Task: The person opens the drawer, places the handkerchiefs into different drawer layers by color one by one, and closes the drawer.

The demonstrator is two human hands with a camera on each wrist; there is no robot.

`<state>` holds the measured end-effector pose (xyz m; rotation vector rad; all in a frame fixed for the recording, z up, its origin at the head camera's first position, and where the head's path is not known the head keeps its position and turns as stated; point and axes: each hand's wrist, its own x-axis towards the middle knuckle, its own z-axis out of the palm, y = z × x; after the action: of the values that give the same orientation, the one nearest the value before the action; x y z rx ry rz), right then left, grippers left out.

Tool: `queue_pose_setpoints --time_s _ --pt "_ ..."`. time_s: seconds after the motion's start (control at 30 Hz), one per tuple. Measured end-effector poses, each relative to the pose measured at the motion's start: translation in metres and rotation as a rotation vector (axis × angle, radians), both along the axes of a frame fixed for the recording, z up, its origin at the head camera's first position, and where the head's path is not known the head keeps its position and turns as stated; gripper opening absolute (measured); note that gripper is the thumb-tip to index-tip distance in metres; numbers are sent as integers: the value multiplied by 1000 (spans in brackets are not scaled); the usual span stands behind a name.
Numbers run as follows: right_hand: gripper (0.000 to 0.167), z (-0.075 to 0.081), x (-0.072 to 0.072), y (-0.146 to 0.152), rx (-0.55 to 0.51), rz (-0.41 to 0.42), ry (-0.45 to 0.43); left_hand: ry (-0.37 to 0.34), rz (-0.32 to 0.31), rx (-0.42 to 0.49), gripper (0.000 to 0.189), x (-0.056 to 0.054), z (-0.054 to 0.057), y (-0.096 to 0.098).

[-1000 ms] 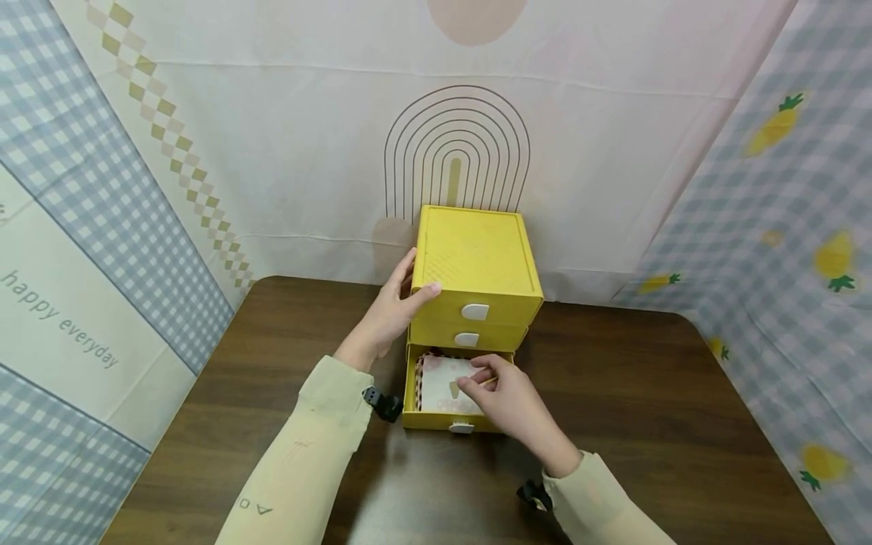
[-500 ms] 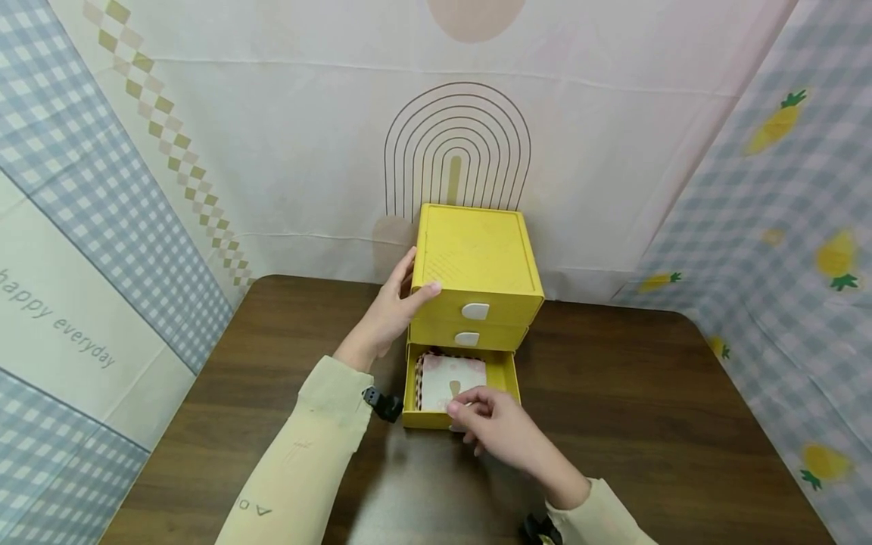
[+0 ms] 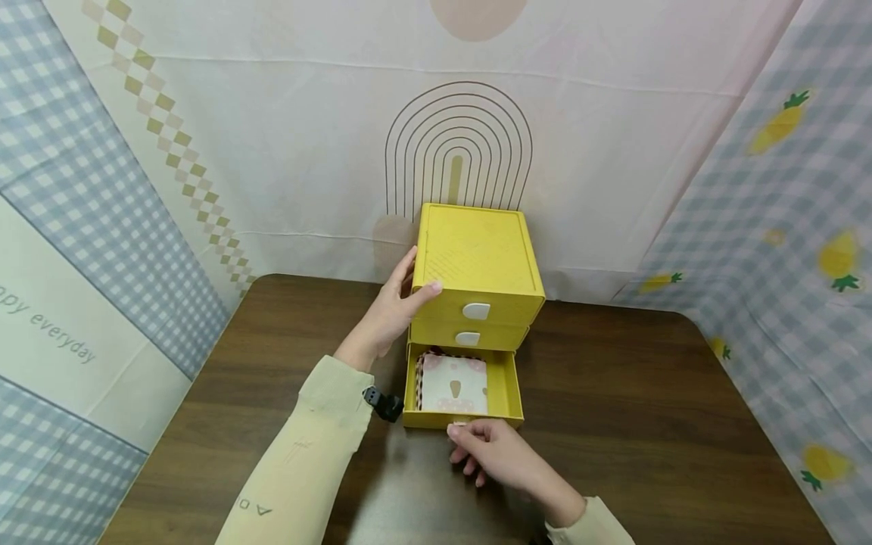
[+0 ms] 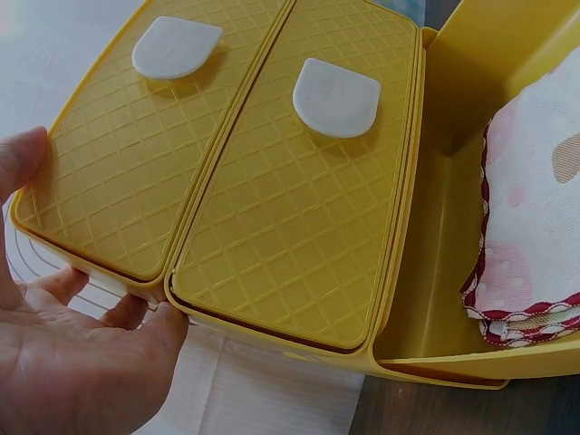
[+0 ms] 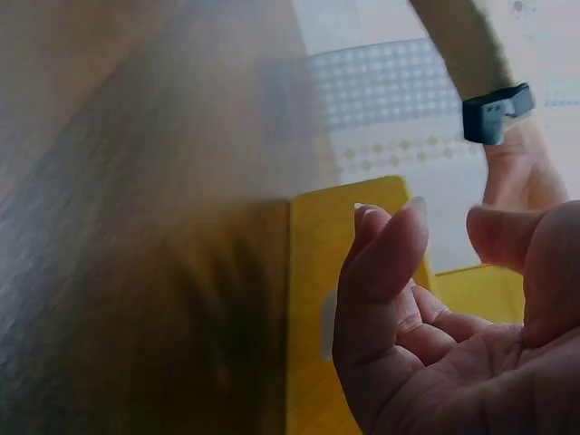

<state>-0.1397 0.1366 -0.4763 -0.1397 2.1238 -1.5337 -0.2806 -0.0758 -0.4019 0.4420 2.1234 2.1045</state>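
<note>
A yellow drawer cabinet point(image 3: 477, 250) stands on the table, its bottom drawer point(image 3: 502, 382) pulled out. Inside lies a folded white cloth point(image 3: 453, 378) with pink print and a red-and-white scalloped edge, on the drawer's left side. My left hand point(image 3: 388, 310) holds the cabinet's left side, thumb over the upper front edge and fingers along the side. My right hand point(image 3: 500, 454) is just in front of the bottom drawer's front, fingers loosely bent. The right wrist view shows thumb and index finger apart, with the white handle point(image 5: 328, 324) partly hidden behind the fingers; contact is unclear.
Two upper drawers with white handles point(image 3: 475, 311) are closed. A patterned cloth backdrop point(image 3: 306, 151) hangs behind the cabinet, and checked cloth point(image 3: 770, 250) hangs at the right. The dark wooden table point(image 3: 627, 409) spreads around the cabinet.
My right hand has withdrawn from above the folded cloth, moving toward me to the drawer's front. The cloth stays in the drawer. My left hand keeps its place on the cabinet.
</note>
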Motion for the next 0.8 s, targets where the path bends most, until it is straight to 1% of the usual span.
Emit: queue_pose_setpoints --time_s 0.2,0.5,0.8 --pt "55 -11 -3 4 -12 -45 -38 -4 -2 -11 87 0 0 0" --pt "54 -26 -7 6 14 -84 -95 -15 4 -24 86 2 2 -2" --pt "56 -31 -15 7 10 -144 -98 -4 1 -19 86 -1 -1 1"
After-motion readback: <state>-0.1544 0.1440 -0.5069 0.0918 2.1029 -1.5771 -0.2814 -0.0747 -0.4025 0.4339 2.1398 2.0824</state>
